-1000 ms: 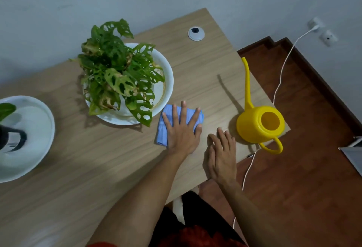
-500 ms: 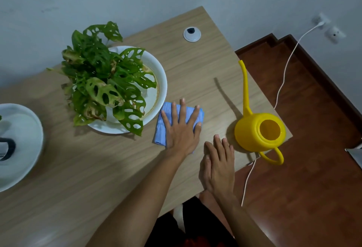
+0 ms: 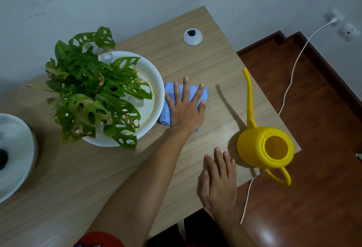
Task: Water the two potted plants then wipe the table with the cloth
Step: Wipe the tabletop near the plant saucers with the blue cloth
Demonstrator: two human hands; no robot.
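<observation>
Looking down from my head, the one view I have, my left hand (image 3: 185, 107) lies flat with fingers spread on the blue cloth (image 3: 168, 97), pressing it to the table (image 3: 195, 66) rather than gripping it. A second ago the cloth sat a little out from the white dish (image 3: 156, 82) under the leafy plant (image 3: 92, 91); now I have pushed it up and in, so its left edge touches the dish rim. The strip of table beside the dish has therefore had a pass, and I judge I am in the wiping part, with the watering behind me. My right hand (image 3: 219, 180) has slid back toward the near edge of the table, well below and to the right of the dish; it rests open and flat on the wood, holding nothing. The yellow watering can (image 3: 264, 148) stands upright far to the right of the dish, at the table's corner, just beside my right fingertips (image 3: 217, 150), spout toward the wall. The second plant's dish (image 3: 21, 160) shows only in part, left of the first dish. Most of the table between the dishes looks unwiped, so that is where I should sweep next, minding the dish rim.
</observation>
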